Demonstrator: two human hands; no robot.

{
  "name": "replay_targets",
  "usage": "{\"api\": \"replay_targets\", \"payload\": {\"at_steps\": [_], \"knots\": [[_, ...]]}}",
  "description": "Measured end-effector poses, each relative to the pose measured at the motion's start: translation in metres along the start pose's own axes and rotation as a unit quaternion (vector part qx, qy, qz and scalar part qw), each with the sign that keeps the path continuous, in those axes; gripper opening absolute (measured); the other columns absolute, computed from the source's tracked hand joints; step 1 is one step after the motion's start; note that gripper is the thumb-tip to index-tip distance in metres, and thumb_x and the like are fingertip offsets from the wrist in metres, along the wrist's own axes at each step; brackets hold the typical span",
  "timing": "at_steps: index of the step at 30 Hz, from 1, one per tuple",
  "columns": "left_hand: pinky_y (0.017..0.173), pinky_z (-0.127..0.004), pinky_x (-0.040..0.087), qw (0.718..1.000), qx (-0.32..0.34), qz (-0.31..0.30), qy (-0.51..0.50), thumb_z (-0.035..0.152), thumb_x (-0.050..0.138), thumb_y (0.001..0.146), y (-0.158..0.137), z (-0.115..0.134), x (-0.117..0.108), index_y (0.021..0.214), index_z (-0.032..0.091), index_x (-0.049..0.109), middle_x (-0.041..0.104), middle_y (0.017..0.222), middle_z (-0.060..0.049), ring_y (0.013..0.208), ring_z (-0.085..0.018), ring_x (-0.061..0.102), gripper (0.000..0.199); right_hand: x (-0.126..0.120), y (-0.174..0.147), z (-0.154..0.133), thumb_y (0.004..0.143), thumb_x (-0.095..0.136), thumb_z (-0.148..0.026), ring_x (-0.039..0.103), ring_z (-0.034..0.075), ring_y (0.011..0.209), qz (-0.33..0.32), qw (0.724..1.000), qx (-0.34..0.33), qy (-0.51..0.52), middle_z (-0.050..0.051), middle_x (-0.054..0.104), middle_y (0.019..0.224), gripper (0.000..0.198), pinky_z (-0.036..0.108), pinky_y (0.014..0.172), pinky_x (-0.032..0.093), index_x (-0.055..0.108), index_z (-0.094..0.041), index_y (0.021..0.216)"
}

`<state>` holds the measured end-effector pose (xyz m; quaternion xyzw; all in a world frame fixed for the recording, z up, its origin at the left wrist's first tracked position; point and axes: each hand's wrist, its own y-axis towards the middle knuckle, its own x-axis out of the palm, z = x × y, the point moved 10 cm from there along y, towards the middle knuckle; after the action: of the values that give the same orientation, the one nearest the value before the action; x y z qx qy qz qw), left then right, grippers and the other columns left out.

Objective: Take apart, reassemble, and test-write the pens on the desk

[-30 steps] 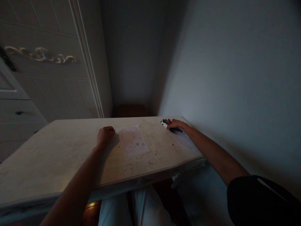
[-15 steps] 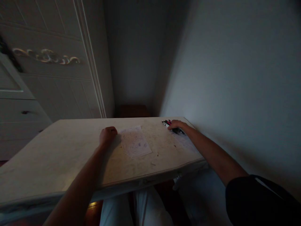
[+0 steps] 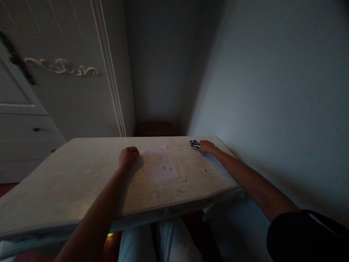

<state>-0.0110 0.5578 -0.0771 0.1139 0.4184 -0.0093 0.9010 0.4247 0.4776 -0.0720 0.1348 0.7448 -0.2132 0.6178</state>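
My right hand (image 3: 207, 146) is closed round a bundle of pens (image 3: 194, 143) near the table's far right corner. Their ends stick out to the left of my fingers; the rest is hidden in the grip. Partly under my right forearm lies a second sheet of paper (image 3: 216, 166) with faint marks. My left hand (image 3: 129, 156) rests on the tabletop as a loose fist, with nothing showing in it. Just right of that fist is a sheet of paper (image 3: 160, 165) covered in handwriting or drawn marks, lying flat.
The worn white table (image 3: 89, 163) has small dark specks near its front edge. A pale wall (image 3: 272, 91) runs along the right side. To the left stands a white panelled cabinet (image 3: 73, 105) with ornate trim. A brown surface (image 3: 156, 128) shows beyond the table.
The pens, earlier spread under my right hand with dark ones poking out on its near side, are now gathered in its grip. My left hand stays by the paper; the view has shifted slightly.
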Motion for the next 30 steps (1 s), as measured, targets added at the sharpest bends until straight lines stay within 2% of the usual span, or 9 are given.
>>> {"api": "replay_targets", "payload": {"at_steps": [5,7,11,12,16,20,23,27,30], "knots": [[0.064,-0.029,0.041,1.000,0.017,0.019,-0.013,0.017,0.049,0.067,0.001,0.000,-0.001,0.062,0.020,0.067,0.069,0.068,-0.008,0.072,-0.023,0.063,0.019,-0.006,-0.018,-0.021,0.068,0.072,-0.015,0.070,0.028,0.093,-0.007,0.983,-0.025,0.179,0.015,0.074,0.090,0.018,0.030,0.076,0.054,0.066,-0.012,0.086],[0.064,-0.029,0.041,0.999,0.028,0.027,-0.027,0.017,0.048,0.065,-0.001,0.002,-0.002,0.061,0.020,0.067,0.068,0.066,-0.007,0.071,-0.023,0.063,0.020,-0.008,-0.028,-0.041,0.078,0.065,-0.020,0.072,0.022,0.079,-0.034,0.960,-0.047,0.273,0.013,0.074,0.081,0.008,0.026,0.067,0.055,0.063,-0.012,0.079],[0.066,-0.030,0.043,0.993,0.045,0.059,-0.094,0.019,0.045,0.060,-0.011,0.008,-0.010,0.058,0.020,0.064,0.065,0.062,-0.005,0.069,-0.022,0.062,0.020,-0.010,-0.050,-0.098,0.091,0.052,-0.024,0.072,0.015,0.077,-0.088,0.904,-0.099,0.407,0.012,0.075,0.088,0.017,0.021,0.066,0.056,0.062,-0.013,0.082],[0.067,-0.030,0.044,0.990,0.043,0.061,-0.121,0.019,0.044,0.059,-0.015,0.009,-0.012,0.057,0.019,0.063,0.064,0.061,-0.005,0.068,-0.022,0.062,0.019,-0.006,-0.056,-0.116,0.091,0.053,-0.024,0.072,0.015,0.077,-0.117,0.878,-0.108,0.451,0.012,0.075,0.086,0.016,0.022,0.065,0.057,0.063,-0.013,0.083],[0.064,-0.031,0.047,0.958,0.003,0.038,-0.285,0.022,0.047,0.060,-0.031,0.001,-0.018,0.067,0.017,0.062,0.062,0.064,-0.004,0.066,-0.020,0.063,0.018,0.031,-0.089,-0.206,0.087,0.060,-0.019,0.072,0.017,0.073,-0.294,0.713,-0.084,0.631,0.010,0.074,0.076,0.009,0.026,0.066,0.059,0.066,-0.011,0.088],[0.070,-0.033,0.052,0.885,-0.038,-0.022,-0.464,0.038,0.060,0.073,-0.046,-0.028,-0.036,0.101,0.016,0.059,0.066,0.099,-0.009,0.086,-0.021,0.067,0.036,0.076,-0.130,-0.305,0.090,0.055,-0.011,0.071,0.016,0.065,-0.409,0.625,-0.057,0.662,0.008,0.073,0.071,0.010,0.028,0.067,0.059,0.065,-0.010,0.093],[0.083,-0.035,0.052,0.886,-0.056,0.020,-0.459,0.049,0.059,0.080,-0.057,-0.072,-0.075,0.105,0.017,0.056,0.064,0.105,-0.010,0.098,-0.021,0.065,0.041,0.109,-0.159,-0.370,0.091,0.051,-0.009,0.068,0.016,0.059,-0.464,0.604,-0.044,0.647,0.007,0.071,0.066,0.012,0.029,0.062,0.057,0.063,-0.009,0.094],[0.091,-0.039,0.048,0.940,-0.072,0.116,-0.314,0.048,0.053,0.084,-0.075,-0.134,-0.133,0.101,0.015,0.058,0.065,0.107,-0.011,0.106,-0.024,0.061,0.037,0.145,-0.185,-0.431,0.092,0.047,-0.012,0.066,0.018,0.054,-0.510,0.631,-0.049,0.582,0.008,0.069,0.064,0.017,0.030,0.058,0.055,0.063,-0.008,0.089],[0.095,-0.039,0.046,0.955,-0.079,0.163,-0.235,0.043,0.052,0.085,-0.085,-0.162,-0.158,0.100,0.014,0.060,0.066,0.108,-0.013,0.108,-0.026,0.060,0.034,0.158,-0.193,-0.462,0.092,0.044,-0.011,0.064,0.018,0.052,-0.516,0.641,-0.062,0.565,0.006,0.068,0.060,0.019,0.030,0.058,0.054,0.062,-0.010,0.087]]}}
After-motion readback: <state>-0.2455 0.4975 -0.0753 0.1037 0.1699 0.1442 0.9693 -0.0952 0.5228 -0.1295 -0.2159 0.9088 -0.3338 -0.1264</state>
